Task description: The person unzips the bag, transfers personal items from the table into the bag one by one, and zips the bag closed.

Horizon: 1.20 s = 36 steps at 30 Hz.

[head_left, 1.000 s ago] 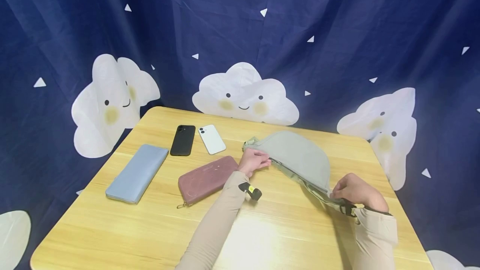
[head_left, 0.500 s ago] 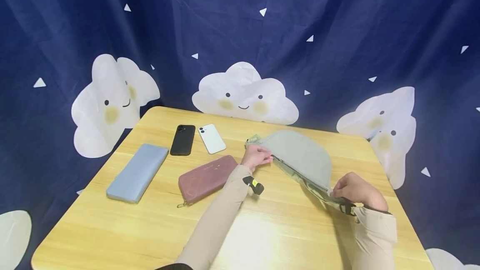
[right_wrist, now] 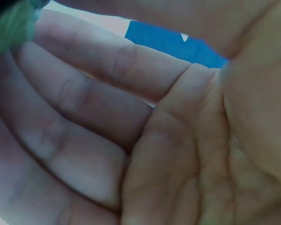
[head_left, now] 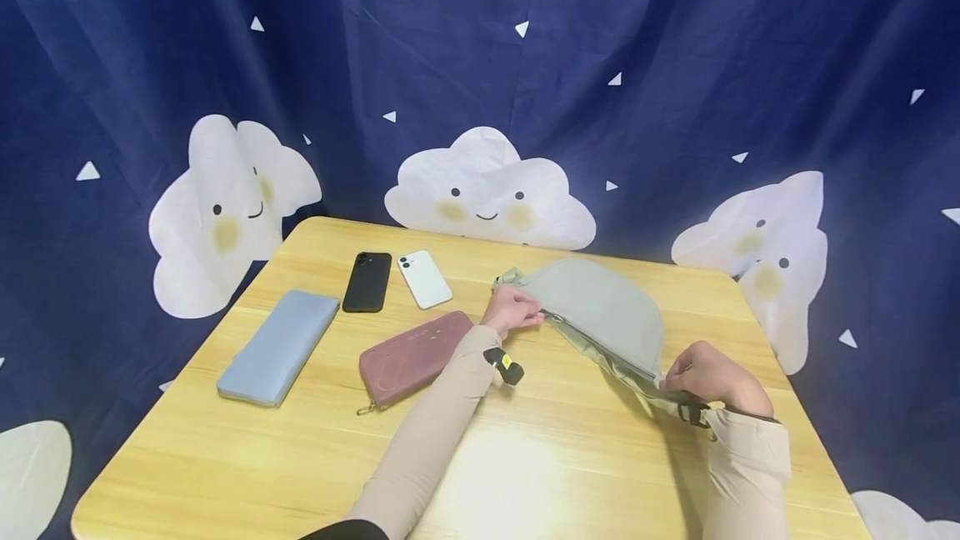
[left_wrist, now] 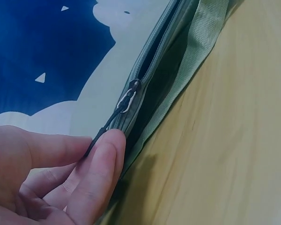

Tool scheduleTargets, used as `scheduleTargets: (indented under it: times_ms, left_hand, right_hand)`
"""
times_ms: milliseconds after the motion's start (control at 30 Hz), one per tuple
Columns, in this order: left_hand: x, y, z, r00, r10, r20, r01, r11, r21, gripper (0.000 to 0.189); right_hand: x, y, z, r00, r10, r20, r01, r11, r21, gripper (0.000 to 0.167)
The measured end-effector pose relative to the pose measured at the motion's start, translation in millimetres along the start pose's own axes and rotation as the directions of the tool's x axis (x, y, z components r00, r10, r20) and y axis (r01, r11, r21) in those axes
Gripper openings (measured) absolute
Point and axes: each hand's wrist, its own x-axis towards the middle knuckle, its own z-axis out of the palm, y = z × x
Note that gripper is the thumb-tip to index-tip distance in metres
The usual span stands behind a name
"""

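A grey-green waist bag (head_left: 600, 307) lies on the right half of the table, its zipped edge facing me. At its left end my left hand (head_left: 513, 311) pinches the black cord of the zipper pull (left_wrist: 105, 129) between thumb and fingers. Beyond the metal slider (left_wrist: 134, 86), the zipper's two sides stand apart, showing a dark gap. My right hand (head_left: 718, 375) grips the bag's right corner near a black buckle (head_left: 693, 415). In the right wrist view its fingers (right_wrist: 93, 56) curl toward a bit of green fabric at the upper left; the grip's exact contact is hidden.
Left of the bag lie a mauve zip wallet (head_left: 412, 359), partly behind my left forearm, a light blue wallet (head_left: 279, 348), a black phone (head_left: 367, 282) and a white phone (head_left: 424, 280). A dark blue curtain (head_left: 450, 40) with clouds hangs behind the wooden table (head_left: 247, 473).
The left hand has shifted slightly away from me along with the bag's left end. My right hand keeps its hold on the other corner, nearly still.
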Motion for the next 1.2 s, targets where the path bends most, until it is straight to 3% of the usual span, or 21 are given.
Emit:
scheduleTargets:
  times_ms: [300, 500, 767, 1200]
  left_hand:
    - [-2.7, 1.9, -3.2, 1.0, -0.007, -0.021, 0.007, 1.0, -0.002, 0.025]
    - [-1.9, 0.0, -6.9, 1.0, -0.004, -0.01, 0.004, 1.0, -0.011, 0.024]
    - [1.0, 2.0, -13.0, 0.999, -0.005, -0.049, 0.006, 0.999, 0.037, 0.023]
    - [1.7, 5.9, -20.6, 1.0, 0.002, -0.031, -0.002, 1.0, 0.019, 0.024]
  right_hand:
    - [-1.6, -1, 3, 0.999, 0.033, -0.013, -0.033, 0.999, 0.005, 0.015]
    - [-0.8, 2, 3, 1.0, 0.006, -0.001, -0.006, 1.0, 0.01, 0.016]
    - [-1.3, 0, 1, 1.0, 0.026, -0.004, -0.026, 1.0, 0.012, 0.016]
    - [-2.2, -1, 1, 1.0, 0.03, -0.007, -0.03, 1.0, 0.007, 0.016]
